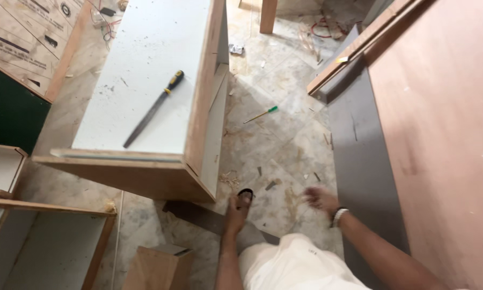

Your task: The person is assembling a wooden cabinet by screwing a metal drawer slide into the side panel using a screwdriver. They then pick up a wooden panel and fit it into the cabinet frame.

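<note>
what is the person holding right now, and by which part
Nothing can be seen in the hold. The right hand is blurred and looks empty above the floor; the left hand is out of view. The file lies untouched on the white cabinet.

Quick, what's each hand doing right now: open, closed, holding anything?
Left hand: not in view.
Right hand: blurred, but looks open and empty, over the floor.

Looking like a carpentry workshop: unfinished plywood cabinet carcass (161,107) lying on the tiled floor (284,134), a file (153,109) resting on it, wood shavings (231,178) scattering around, laminate panels (434,134) leaning at right
</note>
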